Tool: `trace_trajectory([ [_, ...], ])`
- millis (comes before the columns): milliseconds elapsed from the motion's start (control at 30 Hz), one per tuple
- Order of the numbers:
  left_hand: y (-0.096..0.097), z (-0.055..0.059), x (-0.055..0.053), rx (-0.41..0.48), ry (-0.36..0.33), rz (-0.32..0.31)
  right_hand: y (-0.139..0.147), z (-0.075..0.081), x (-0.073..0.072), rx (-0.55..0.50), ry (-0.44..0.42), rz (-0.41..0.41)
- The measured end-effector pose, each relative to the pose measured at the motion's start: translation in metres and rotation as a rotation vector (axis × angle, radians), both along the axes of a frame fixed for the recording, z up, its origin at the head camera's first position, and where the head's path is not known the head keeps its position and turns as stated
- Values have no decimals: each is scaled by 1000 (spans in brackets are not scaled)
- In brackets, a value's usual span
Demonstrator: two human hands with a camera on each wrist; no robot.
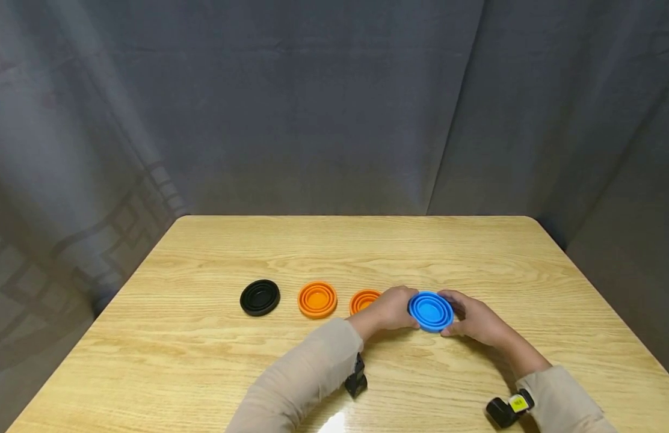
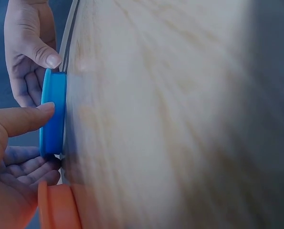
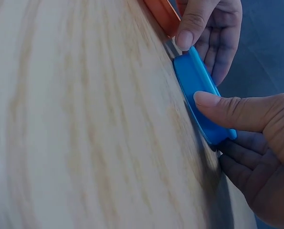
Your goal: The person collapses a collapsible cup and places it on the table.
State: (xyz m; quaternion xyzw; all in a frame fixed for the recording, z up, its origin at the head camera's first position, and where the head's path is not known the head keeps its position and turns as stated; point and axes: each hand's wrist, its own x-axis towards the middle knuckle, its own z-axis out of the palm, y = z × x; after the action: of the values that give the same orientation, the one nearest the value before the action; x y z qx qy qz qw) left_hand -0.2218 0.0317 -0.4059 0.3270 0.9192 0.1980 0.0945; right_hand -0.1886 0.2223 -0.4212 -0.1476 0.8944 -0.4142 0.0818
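Observation:
A round blue collapsible bowl (image 1: pixel 431 311), folded flat into rings, is between both hands over the right half of the table. My left hand (image 1: pixel 393 308) grips its left side, and my right hand (image 1: pixel 472 319) grips its right side. In the left wrist view the left thumb (image 2: pixel 29 118) presses the blue bowl's side wall, with the other fingers round the far side. The right thumb (image 3: pixel 227 109) lies on the wall in the right wrist view. An orange collapsed bowl (image 1: pixel 363 298) is partly hidden behind the left hand.
Further left on the wooden table (image 1: pixel 177 361) lie another orange collapsed bowl (image 1: pixel 317 299) and a black one (image 1: pixel 260 297), roughly in a row. Small black devices (image 1: pixel 356 377) are worn at both wrists. A grey curtain (image 1: pixel 313 108) hangs behind the table's far edge.

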Motion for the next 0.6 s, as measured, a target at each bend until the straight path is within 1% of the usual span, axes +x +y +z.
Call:
trace_trajectory([
  [133,0,0,0,5,5,-11,-2,2,2,32,7,-5],
  [233,0,0,0,8,-12,-10,-2,5,3,42,-7,-4],
  [433,0,1,0,35,-71,39,-2,12,4,-13,-59,53],
  [500,-1,2,-1,61,-89,55,-2,14,3,-21,-73,40],
  [600,-7,5,-2,110,-117,85,-1,18,0,12,-54,-9],
])
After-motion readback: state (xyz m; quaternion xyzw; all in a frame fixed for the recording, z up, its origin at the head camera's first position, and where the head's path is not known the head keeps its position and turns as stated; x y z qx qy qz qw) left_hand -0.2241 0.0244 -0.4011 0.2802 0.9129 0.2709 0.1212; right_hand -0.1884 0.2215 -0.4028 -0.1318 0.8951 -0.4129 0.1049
